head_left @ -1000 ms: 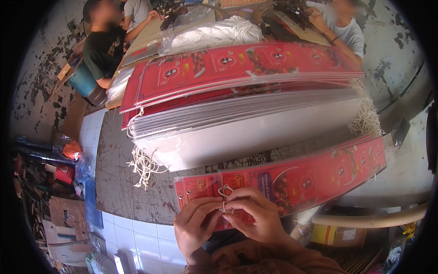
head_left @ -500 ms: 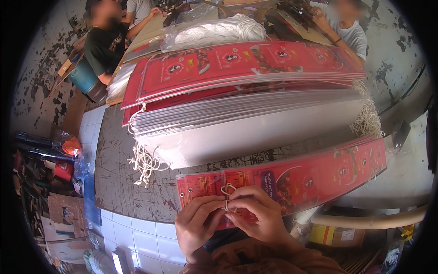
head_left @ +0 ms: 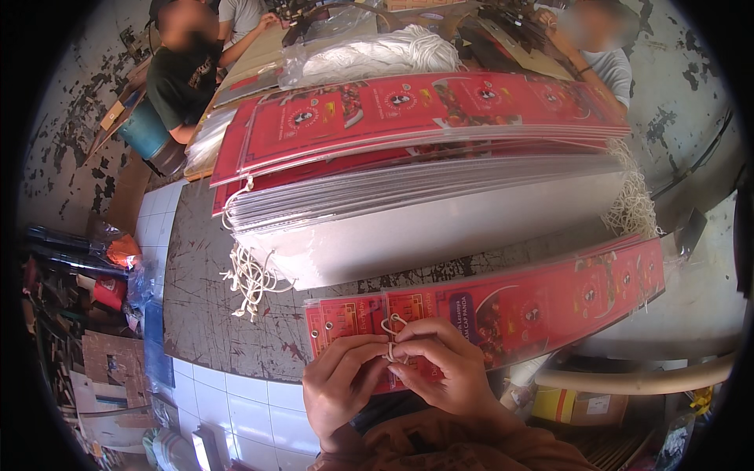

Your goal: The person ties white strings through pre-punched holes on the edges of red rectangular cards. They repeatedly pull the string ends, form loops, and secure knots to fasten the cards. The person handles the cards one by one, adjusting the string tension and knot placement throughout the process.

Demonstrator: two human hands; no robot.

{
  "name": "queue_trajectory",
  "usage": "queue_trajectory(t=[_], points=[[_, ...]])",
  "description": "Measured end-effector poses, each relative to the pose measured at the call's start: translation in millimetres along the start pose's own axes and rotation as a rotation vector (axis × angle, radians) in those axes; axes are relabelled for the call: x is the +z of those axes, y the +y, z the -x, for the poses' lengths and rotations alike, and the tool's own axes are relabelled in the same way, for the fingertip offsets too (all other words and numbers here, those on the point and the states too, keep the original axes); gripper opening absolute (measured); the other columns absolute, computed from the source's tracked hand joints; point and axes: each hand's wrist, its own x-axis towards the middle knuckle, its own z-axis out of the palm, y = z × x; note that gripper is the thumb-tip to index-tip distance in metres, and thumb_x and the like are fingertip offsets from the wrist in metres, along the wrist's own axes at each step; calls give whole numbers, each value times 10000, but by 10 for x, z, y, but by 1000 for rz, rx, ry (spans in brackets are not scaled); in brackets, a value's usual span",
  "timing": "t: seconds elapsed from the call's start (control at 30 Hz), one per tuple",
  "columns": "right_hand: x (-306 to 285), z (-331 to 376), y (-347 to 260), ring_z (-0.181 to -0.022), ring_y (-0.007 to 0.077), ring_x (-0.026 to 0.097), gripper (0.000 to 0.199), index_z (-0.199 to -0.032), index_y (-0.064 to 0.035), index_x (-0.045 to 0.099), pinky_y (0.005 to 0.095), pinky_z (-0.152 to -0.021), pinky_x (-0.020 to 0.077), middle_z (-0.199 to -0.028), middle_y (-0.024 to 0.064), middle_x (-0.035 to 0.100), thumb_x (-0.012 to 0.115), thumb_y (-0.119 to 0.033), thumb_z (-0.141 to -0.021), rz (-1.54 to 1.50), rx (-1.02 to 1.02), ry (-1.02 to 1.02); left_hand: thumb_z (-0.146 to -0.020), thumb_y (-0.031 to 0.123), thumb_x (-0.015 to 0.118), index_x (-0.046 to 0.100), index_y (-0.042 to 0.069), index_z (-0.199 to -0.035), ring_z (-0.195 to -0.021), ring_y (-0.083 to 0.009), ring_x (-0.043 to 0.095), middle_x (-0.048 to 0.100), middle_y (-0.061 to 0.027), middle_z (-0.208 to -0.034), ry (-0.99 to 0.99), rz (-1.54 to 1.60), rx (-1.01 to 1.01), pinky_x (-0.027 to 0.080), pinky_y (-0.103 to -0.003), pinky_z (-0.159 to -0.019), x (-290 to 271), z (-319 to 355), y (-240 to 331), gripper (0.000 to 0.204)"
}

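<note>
Both hands meet over the left end of a long red printed sign (head_left: 526,310) lying at the table's near edge. A pale cord (head_left: 390,351) runs through the sign's eyelets and forms a small loop and knot there. My left hand (head_left: 343,380) pinches the cord with its fingertips. From the other side my right hand (head_left: 444,363) grips the same cord between thumb and fingers. Another red sign (head_left: 320,308) shows underneath, with metal eyelets at its end. Just beyond lies a tall stack of similar signs (head_left: 440,200), with cords (head_left: 255,279) dangling from its left end.
The scratched dark table (head_left: 204,290) carries the signs. A bundle of white cord (head_left: 377,55) lies behind the stack. One co-worker (head_left: 184,71) is at far left, another (head_left: 597,59) at far right. Scraps and boards (head_left: 102,369) crowd the floor at left; a box (head_left: 593,407) sits below right.
</note>
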Motion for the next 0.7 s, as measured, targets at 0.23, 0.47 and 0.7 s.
queue_trajectory(t=[0.23, 0.47, 0.7], points=[[-2, -1, -5, -842, 232, 631, 258, -994, -26, 580, 316, -691, 531, -1034, 108, 544, 707, -26, -770, 5, 2, -3, -658, 4, 750, 664, 48, -872, -743, -216, 665, 666, -59, -877, 4, -9, 2, 538, -303, -594, 2, -6, 5, 236], [0, -8, -12, -811, 214, 636, 254, -989, -19, 573, 302, -676, 527, -1031, 110, 544, 705, -21, -773, -3, 0, -1, -655, 1, 750, 667, 50, -871, -745, -216, 666, 668, -58, -875, 3, -12, -2, 540, -302, -597, -1, -11, 13, 236], [-4, -14, -20, -803, 211, 633, 251, -985, -17, 568, 302, -665, 527, -1025, 108, 544, 704, -21, -775, 1, -4, -2, -655, -7, 745, 668, 51, -873, -747, -215, 666, 669, -57, -877, 5, -3, -11, 541, -303, -602, 2, -11, 23, 239]])
